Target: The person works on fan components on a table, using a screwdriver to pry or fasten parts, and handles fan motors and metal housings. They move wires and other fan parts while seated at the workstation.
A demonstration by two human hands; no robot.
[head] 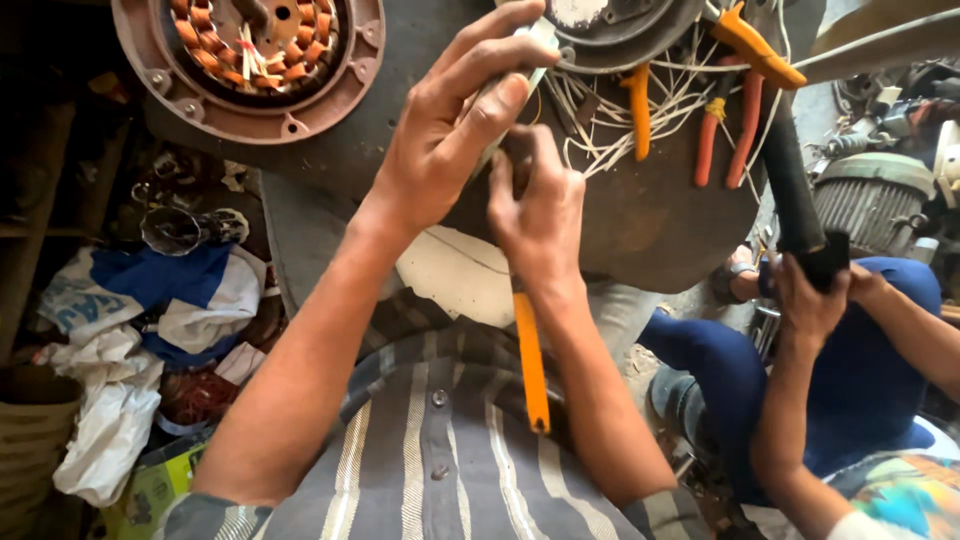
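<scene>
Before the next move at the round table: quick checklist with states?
1. Left hand grips the pale strip: ok.
2. Right hand holds the orange-handled tool: ok.
3. Tool tip visible: not ok, hidden by the hands.
4. Table edge free of loose pliers: ok, the pliers lie farther in, among white wires.
5. Co-worker's hands apart from ours: ok.

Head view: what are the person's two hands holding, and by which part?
Left hand pinches a pale, flat strip near its upper end. Right hand grips an orange-handled tool near its top; the handle hangs below.
</scene>
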